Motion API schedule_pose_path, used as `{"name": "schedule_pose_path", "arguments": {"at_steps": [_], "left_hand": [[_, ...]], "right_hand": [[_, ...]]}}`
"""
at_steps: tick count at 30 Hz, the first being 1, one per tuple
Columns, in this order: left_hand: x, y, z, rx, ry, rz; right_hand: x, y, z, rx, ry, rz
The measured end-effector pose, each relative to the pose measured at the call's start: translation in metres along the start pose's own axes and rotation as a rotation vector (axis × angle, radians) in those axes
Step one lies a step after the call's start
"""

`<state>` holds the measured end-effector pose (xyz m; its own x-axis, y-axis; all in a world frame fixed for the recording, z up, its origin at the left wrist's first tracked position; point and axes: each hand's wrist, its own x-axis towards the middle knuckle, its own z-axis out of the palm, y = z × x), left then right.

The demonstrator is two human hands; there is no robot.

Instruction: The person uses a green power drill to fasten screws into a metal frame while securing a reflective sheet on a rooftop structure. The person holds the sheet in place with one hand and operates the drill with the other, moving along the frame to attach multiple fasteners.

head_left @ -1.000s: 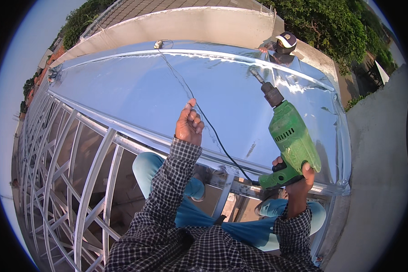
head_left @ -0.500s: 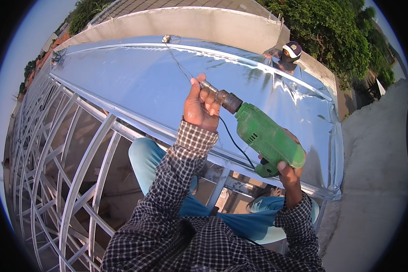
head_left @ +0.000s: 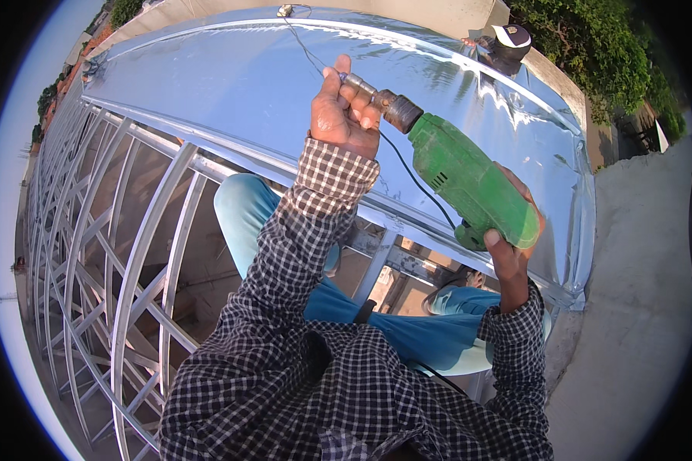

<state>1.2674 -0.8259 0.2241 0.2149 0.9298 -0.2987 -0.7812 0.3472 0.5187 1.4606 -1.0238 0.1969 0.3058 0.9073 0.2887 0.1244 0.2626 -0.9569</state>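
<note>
A green power drill [head_left: 469, 180] with a worn dark chuck [head_left: 400, 112] points up and left above the shiny foil sheet. My right hand [head_left: 515, 246] is wrapped round its rear and handle. At the other end, my left hand [head_left: 344, 111] has its fingers closed about the metal socket bit [head_left: 357, 83]. Thumb and fingertips meet near the tip, where a small bluish piece shows, too small to name. A dark power cord [head_left: 412, 175] runs behind the drill, from its handle toward my left hand.
The foil sheet [head_left: 231, 92] covers metal roof framing. Open trusses [head_left: 142, 253] with gaps lie at left and beneath my legs [head_left: 407, 326]. A concrete wall [head_left: 638, 230] rises at right. A co-worker in a cap [head_left: 513, 36] is at the far edge. A thin wire [head_left: 304, 48] crosses the sheet.
The view has tilted downward, so the sheet and wall sit higher in it. The drill's body has shifted slightly right; both hands keep their grip. The co-worker's head is now bowed lower.
</note>
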Motion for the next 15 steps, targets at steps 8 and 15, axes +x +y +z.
{"name": "schedule_pose_path", "arguments": {"at_steps": [8,15], "left_hand": [[0.001,-0.010,-0.011,0.038,-0.030,-0.004],[-0.018,0.007,0.012,0.289,-0.130,0.064]], "right_hand": [[-0.001,0.003,0.000,-0.140,-0.020,-0.057],[0.003,0.006,-0.008,-0.559,-0.095,-0.513]]}}
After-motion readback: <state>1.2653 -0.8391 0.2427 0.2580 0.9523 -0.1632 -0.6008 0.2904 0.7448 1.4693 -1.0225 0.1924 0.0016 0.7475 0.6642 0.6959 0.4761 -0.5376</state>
